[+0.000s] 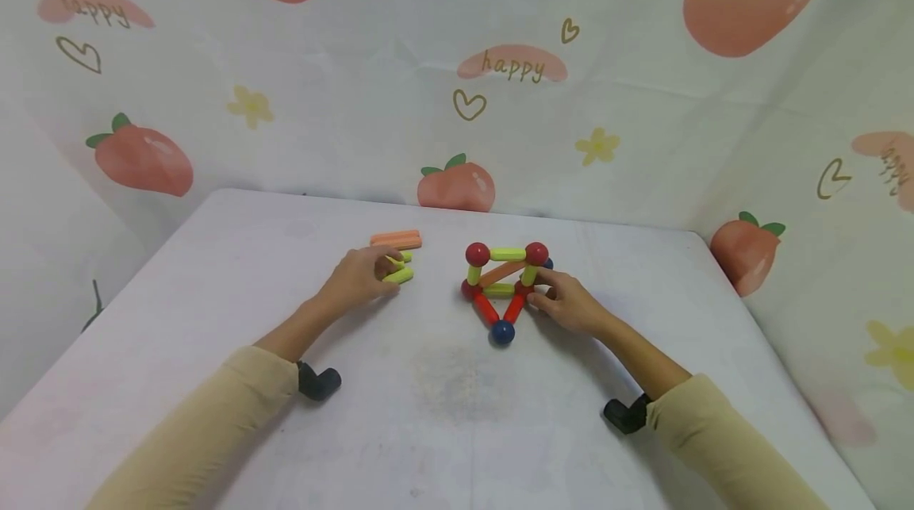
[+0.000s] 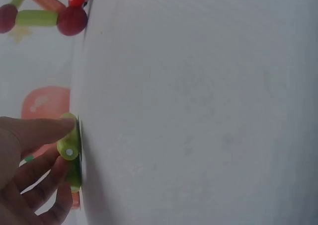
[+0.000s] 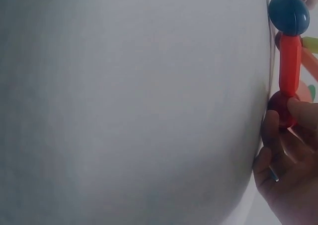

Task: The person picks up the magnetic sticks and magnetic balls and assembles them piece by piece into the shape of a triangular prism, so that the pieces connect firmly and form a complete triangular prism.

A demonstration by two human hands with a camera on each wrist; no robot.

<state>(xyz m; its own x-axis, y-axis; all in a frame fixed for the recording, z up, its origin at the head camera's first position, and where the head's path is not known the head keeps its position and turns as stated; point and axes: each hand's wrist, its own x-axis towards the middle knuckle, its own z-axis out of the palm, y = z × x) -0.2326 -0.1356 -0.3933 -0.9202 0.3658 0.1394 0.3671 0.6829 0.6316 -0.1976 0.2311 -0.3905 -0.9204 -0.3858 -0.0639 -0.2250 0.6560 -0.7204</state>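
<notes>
Pinching a yellow-green, plastic-looking rod [image 2: 68, 148] in the left hand [image 1: 364, 274]; gripping a glossy red ball [image 3: 281, 112] at a lower corner of the ball-and-rod frame [image 1: 502, 273] on the white table [image 1: 343, 446] with the right hand [image 1: 571, 302]. Seemingly part-built: already joined through to a front dark blue ball [image 1: 503, 332], with another yellow-green rod [image 1: 407, 256] and salmon-orange rods [image 1: 396, 243] left loose.

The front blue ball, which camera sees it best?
The right wrist view: the blue ball looks biggest there and isn't covered. The head view shows it whole but smaller, where two red sticks meet. In the left wrist view, I can't make it out.
</notes>
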